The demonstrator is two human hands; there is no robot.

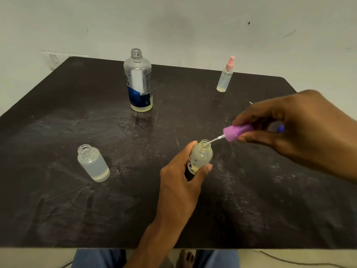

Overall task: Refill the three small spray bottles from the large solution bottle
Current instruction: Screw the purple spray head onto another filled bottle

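My left hand grips a small clear bottle with a printed label, standing near the table's middle, its neck uncapped. My right hand pinches a purple spray cap; its thin white dip tube points down-left into the bottle's mouth. A second small bottle, frosted and uncapped, stands at the left with liquid in it. A third slim bottle with a pink spray cap stands at the back right. The large solution bottle, uncapped with a blue label, stands at the back centre with a little yellowish liquid at its bottom.
Everything stands on a dark scuffed table set against a pale wall. My knees show below the table's near edge. A cable runs along the floor at the lower right.
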